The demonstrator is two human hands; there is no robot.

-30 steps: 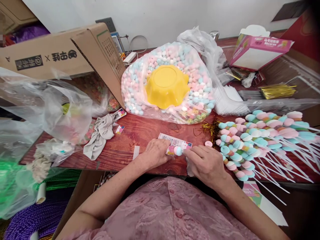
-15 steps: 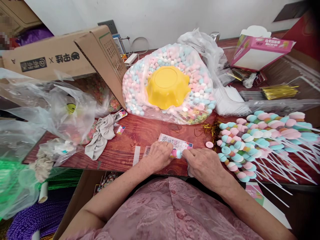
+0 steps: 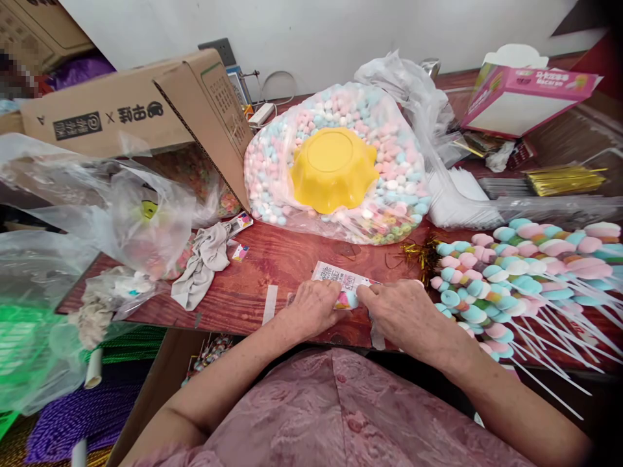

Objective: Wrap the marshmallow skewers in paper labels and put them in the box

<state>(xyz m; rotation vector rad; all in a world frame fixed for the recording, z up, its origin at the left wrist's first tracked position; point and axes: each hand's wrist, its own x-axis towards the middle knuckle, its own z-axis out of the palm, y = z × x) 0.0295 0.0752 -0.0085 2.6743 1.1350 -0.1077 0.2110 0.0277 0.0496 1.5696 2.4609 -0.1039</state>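
Observation:
My left hand (image 3: pixel 314 306) and my right hand (image 3: pixel 402 311) meet at the front edge of the red wooden table (image 3: pixel 287 259). Both are closed in a pinch on a small pastel marshmallow skewer (image 3: pixel 349 299), blue and pink, held over a printed paper label (image 3: pixel 341 279). To the right lies a pile of finished marshmallow skewers (image 3: pixel 516 272) with white sticks pointing right. Behind my hands sits a big clear bag of pastel marshmallows (image 3: pixel 335 162) with an upturned yellow bowl (image 3: pixel 335 168) on it.
A cardboard box (image 3: pixel 141 110) stands at the back left, with crumpled clear plastic bags (image 3: pixel 97 207) and a grey cloth (image 3: pixel 204 259) in front. A pink box (image 3: pixel 530 97), gold twist ties (image 3: pixel 564 180) and gold tinsel (image 3: pixel 421 251) are at the right.
Both hands stay pinched on the small skewer and have drawn slightly closer together. The right hand now covers the loose pink marshmallow that lay beside it. The view has shifted a little.

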